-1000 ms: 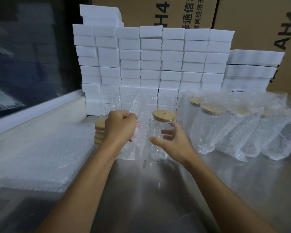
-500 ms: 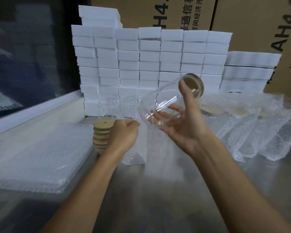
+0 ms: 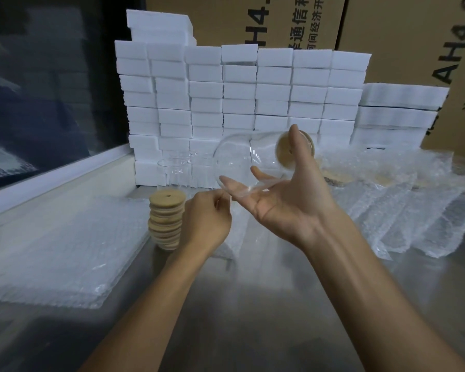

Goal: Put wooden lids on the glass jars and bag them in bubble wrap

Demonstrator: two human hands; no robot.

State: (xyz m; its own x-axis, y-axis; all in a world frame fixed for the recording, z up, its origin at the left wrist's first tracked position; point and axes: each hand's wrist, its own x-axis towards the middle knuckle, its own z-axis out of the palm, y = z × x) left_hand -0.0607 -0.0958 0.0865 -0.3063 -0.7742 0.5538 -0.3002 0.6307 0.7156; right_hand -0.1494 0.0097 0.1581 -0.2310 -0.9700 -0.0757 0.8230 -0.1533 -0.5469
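Note:
My right hand (image 3: 287,202) holds a clear glass jar (image 3: 242,159) lying on its side, palm up under it, thumb across the wooden lid (image 3: 283,153) at its right end. My left hand (image 3: 207,218) is fisted just left of it, pinching the top edge of a bubble-wrap bag (image 3: 232,237) that hangs down to the table. A stack of wooden lids (image 3: 167,218) stands left of that hand. Empty glass jars (image 3: 172,175) stand behind the stack.
Several bagged, lidded jars (image 3: 373,200) lie at the right. A pile of flat bubble-wrap bags (image 3: 59,253) lies at the left. White foam blocks (image 3: 239,103) are stacked at the back, cardboard cartons (image 3: 387,36) behind them. The metal table (image 3: 253,304) stretches toward me.
My right hand took the lidded jar off the table, lifted it and turned it on its side, bottom toward the left hand. My left hand sank a little with the bag.

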